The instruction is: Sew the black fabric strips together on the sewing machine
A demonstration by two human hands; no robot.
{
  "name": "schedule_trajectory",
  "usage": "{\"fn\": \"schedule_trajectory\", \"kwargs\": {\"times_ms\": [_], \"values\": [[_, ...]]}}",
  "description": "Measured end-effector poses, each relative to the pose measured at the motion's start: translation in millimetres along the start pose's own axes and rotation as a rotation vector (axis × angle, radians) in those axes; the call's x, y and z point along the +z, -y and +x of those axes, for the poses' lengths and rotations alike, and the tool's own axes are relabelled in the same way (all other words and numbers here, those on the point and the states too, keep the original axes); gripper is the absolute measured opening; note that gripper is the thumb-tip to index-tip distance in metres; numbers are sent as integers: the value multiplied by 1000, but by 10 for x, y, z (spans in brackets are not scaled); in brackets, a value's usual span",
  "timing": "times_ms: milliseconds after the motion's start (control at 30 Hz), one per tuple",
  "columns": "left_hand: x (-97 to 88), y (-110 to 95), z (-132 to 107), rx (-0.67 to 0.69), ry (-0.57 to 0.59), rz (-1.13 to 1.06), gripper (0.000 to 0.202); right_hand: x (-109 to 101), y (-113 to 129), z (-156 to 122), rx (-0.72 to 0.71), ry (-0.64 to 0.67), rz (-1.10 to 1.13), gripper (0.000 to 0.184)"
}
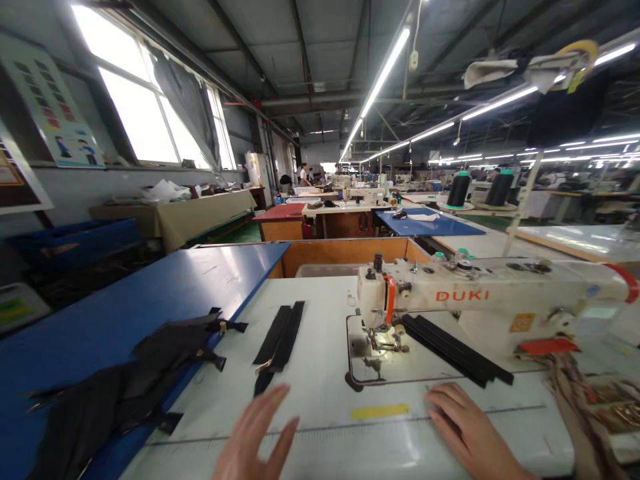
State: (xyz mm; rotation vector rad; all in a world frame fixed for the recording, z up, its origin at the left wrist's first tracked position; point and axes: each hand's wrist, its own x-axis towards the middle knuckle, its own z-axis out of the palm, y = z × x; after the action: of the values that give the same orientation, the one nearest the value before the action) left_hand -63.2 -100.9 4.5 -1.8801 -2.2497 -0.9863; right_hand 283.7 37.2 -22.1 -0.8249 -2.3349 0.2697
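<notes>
My left hand [256,437] hovers over the near edge of the pale sewing table [325,373], its fingers spread and nothing in them. Just beyond its fingertips lies a short black zipper [284,337] with a gold-coloured pull. My right hand [465,430] rests on the table in front of the sewing machine [430,293], fingers slightly bent and thumb apart, holding nothing visible. Past those fingers, black fabric strips [455,350] lie at a slant under the machine arm. At the left, a heap of black zippered pieces [135,377] straddles the blue tabletop and the pale table.
A blue tabletop [210,287] adjoins on the left. Yellow tape [380,411] and a printed ruler line mark the table's front. Beige cloth [565,387] hangs at the machine's right. Black thread cones [458,190] stand behind it. Other workstations and a distant person [303,175] appear farther back.
</notes>
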Motion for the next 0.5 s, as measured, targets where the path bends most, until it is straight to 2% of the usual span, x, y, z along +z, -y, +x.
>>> {"fn": "schedule_trajectory", "kwargs": {"times_ms": [33,67,133,200,300,500], "values": [[-21,6,218,-106,115,226,41,0,18,0,32,13,15,18],[-24,12,438,-152,150,300,42,1,29,2,58,19,27,18],[8,25,819,-185,208,362,42,4,35,10,90,15,42,18],[54,43,1058,-183,286,402,33,3,36,19,102,-1,49,18],[68,66,1154,-164,379,439,26,-11,54,32,98,-5,45,18],[-31,17,987,-195,462,408,27,-41,100,54,96,4,54,18]]}}
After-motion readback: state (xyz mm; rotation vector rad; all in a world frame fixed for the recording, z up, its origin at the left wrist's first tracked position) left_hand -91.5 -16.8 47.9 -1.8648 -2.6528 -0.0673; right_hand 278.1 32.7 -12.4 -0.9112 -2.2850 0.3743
